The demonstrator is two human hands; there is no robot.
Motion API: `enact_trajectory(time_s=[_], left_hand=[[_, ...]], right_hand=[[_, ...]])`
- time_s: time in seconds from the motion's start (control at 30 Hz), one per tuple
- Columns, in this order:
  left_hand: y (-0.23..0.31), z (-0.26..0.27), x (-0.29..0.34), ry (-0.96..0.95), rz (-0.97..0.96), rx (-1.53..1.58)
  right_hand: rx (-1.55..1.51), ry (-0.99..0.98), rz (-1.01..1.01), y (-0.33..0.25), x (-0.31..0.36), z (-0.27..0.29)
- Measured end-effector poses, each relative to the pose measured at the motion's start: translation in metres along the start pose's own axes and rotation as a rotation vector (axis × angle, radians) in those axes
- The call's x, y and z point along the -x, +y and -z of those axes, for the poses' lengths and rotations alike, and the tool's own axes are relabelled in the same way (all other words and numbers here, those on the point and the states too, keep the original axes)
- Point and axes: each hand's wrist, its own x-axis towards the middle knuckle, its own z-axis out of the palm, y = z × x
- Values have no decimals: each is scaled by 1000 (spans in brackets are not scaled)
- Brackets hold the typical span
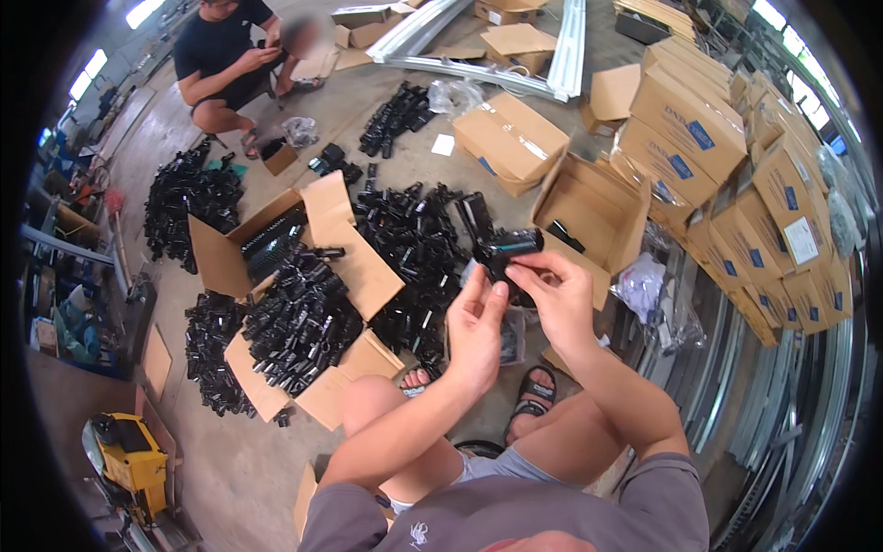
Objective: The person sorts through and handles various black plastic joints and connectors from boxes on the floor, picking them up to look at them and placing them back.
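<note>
In front of me I hold up a glossy black part with angled arms, perhaps a bracket or clamp; its exact kind is not clear. My left hand is closed on its lower end, thumb and fingers pinched together. From the right, my right hand pinches the same part, its thumb and forefinger close to the left fingertips. Behind and below the part lies a big heap of similar black parts. More of them pile over an open cardboard box on the left.
An open carton with a black piece inside stands on the right, beside a closed carton. Stacked cartons and long metal profiles line the right side. Another person sits at the far left. A yellow machine stands lower left.
</note>
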Motion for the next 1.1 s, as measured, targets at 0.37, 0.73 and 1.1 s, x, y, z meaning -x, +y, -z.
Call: enact_trajectory(time_s=[0.37, 0.73, 1.1], left_hand=[[1, -4, 3, 23, 2, -14], [8, 4, 4, 11, -23, -26], [2, 11, 2, 8, -68, -104]], right_hand=[[-24, 11, 60, 11, 2, 2], [186, -27, 170, -9, 7, 1], [237, 6, 202, -7, 5, -5]])
